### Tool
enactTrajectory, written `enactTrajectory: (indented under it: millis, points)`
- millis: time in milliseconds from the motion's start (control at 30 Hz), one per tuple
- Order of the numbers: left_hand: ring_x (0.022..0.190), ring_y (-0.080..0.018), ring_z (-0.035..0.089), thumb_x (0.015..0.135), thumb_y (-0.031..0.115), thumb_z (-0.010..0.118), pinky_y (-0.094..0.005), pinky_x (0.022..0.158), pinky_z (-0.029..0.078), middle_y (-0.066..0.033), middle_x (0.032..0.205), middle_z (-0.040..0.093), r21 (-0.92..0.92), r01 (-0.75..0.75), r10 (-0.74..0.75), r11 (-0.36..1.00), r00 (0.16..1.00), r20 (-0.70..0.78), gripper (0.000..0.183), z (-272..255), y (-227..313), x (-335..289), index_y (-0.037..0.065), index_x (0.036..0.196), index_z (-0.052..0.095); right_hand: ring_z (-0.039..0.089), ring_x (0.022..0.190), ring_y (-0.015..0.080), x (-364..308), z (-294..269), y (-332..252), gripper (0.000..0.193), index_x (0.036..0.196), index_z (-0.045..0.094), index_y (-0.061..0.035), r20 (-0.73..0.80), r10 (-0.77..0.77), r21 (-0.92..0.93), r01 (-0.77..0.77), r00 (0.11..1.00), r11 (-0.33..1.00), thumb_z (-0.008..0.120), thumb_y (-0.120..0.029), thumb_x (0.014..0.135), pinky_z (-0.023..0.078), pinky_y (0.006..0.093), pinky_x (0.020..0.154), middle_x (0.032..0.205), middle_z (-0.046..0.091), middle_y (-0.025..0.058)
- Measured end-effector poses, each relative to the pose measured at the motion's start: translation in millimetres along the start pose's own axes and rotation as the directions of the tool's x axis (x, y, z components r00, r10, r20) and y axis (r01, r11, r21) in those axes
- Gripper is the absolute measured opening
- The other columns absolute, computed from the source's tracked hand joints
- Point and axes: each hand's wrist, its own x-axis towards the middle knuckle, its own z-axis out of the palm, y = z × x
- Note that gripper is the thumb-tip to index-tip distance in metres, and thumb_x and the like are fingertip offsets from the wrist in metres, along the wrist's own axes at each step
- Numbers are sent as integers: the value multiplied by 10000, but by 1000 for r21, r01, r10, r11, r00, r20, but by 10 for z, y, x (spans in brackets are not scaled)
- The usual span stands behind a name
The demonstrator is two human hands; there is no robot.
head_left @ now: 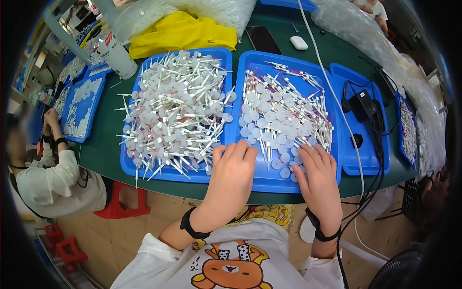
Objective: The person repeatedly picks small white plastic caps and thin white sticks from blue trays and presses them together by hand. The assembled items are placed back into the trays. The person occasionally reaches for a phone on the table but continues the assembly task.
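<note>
Two blue trays lie side by side in front of me. The left tray is heaped with thin white sticks with round translucent discs and red wires, pointing every way. In the right tray, similar white sticks lie more in line, their pale discs bunched toward the middle. My left hand is over the trays' adjoining rims, fingers curled down; its fingertips and anything in them are hidden. My right hand rests at the right tray's near right part, thumb apart from the fingers, touching the sticks and discs.
Right of the trays, a third blue tray holds a black power adapter and cables. A white cable crosses the right tray's edge. Behind lie a yellow bag, phone and white case. A co-worker sits left.
</note>
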Motion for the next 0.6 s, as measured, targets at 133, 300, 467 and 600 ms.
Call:
enactTrajectory:
  millis: [133,300,467,600]
  points:
    - [967,-300,557,727,-79,621,-419,927,378,-140,971,535,19,-39,39,999,999,-24,281,50,-27,6,-19,1001,607,540,1158,347,31,-8,7,325,1082,645,57,0,-48,-73,48,999,996,724,-173,867,343,554,1078,1161,617,150]
    - [950,-306,541,682,-93,606,-415,912,378,-160,949,513,71,-68,69,995,998,-12,255,46,-17,24,-37,930,588,543,1088,323,61,5,35,246,919,672,54,-26,-55,-117,52,998,992,759,-153,820,313,602,1084,1037,590,135]
    - [965,-295,554,755,-75,621,-408,908,389,-132,1005,546,119,5,-13,993,998,63,277,14,41,57,-15,1025,639,552,1046,314,77,-43,17,163,878,688,23,-103,-32,-45,27,994,999,766,-75,773,329,577,1075,1015,595,109]
    - [941,-282,587,781,-22,691,-392,869,431,-118,1024,599,30,-26,27,999,999,-42,258,-4,56,67,21,1033,656,582,986,286,34,-3,79,155,885,700,-25,-217,92,198,-49,972,979,759,-6,744,415,463,972,981,623,82]
